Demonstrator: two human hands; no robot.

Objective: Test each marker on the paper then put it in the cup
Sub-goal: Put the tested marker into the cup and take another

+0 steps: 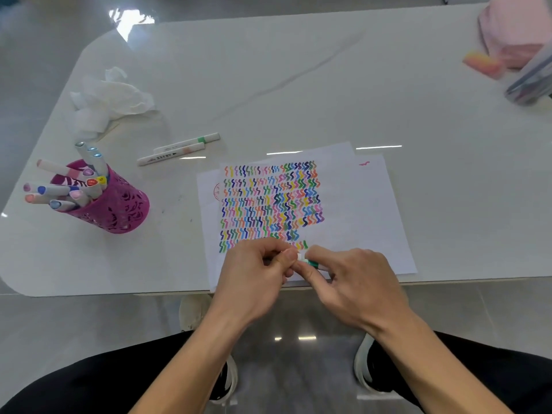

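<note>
While L hand (257, 271) & R hand (360, 283) pinch green marker (311, 262), fingers curled: prob light, stiff, slick; grip mid-barrel.

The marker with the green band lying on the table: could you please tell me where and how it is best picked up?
Take the green-banded marker at its right end, which juts past the peach-banded marker lying close beside it. Come from above, grip across the barrel: it lies flat on the table and its near side is crowded.

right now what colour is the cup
Magenta pink cup, its wall pierced with a floral cut-out pattern; the head view shows it.
</note>
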